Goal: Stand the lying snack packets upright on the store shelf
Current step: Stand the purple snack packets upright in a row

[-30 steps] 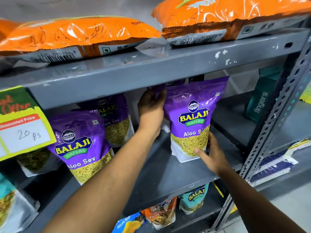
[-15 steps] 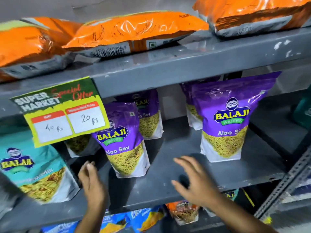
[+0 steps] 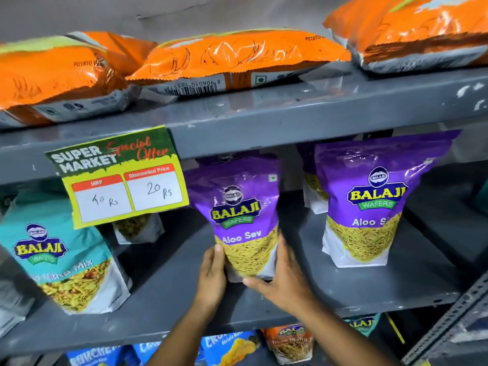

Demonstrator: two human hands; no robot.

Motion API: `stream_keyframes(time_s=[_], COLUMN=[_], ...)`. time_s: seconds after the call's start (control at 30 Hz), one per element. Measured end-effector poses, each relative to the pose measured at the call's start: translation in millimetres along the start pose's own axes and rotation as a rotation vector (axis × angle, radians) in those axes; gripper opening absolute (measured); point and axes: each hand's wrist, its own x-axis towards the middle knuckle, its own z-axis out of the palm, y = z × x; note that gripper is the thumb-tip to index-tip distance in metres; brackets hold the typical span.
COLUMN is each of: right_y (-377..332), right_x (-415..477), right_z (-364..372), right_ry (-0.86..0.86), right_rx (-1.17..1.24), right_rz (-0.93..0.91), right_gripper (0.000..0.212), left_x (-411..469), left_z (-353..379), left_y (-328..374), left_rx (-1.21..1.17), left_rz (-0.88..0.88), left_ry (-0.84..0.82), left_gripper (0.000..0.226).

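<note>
A purple Aloo Sev packet [image 3: 244, 215] stands upright in the middle of the grey middle shelf [image 3: 169, 299]. My left hand [image 3: 212, 278] grips its lower left side and my right hand [image 3: 281, 282] cups its lower right corner. A second purple Aloo Sev packet [image 3: 369, 202] stands upright to the right, with another purple packet [image 3: 311, 186] partly hidden behind it. A teal Mix packet [image 3: 63, 262] stands at the left. On the upper shelf lie three orange potato wafer packets [image 3: 237, 62], [image 3: 58, 75], [image 3: 420, 33], flat on their sides.
A green and yellow price tag [image 3: 118, 178] hangs from the upper shelf edge and hides a small packet [image 3: 137, 228] behind it. Blue and orange packets [image 3: 290, 342] fill the shelf below. A perforated metal upright [image 3: 449, 326] runs along the right.
Both hands rose from below the shelf edge and closed on the middle purple packet. The camera moved closer to the shelf.
</note>
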Motion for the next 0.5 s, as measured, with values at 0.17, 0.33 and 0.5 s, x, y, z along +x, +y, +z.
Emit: stream_keyframes(time_s=[0.17,0.33,0.5], right_y=[12.2,14.3,17.0], right_x=[0.5,1.5,-1.5], right_z=[-8.1,-8.9,-8.7], right_ry=[0.093,0.12,0.136], right_rx=[-0.01,0.025,0.022], right_rz=[0.039,0.054,0.054], right_gripper=[0.123,0.118,0.116], left_x=[0.3,41.1,69.1], left_z=[9.9,-12.4,-12.3], left_y=[16.1,101.8,145.0], left_rx=[-0.233,-0.421,-0.369], left_rz=[0.014,0.243,0.318], left_ry=[-0.079,-0.002,0.009], left_gripper=[0.03,0.027,0.039])
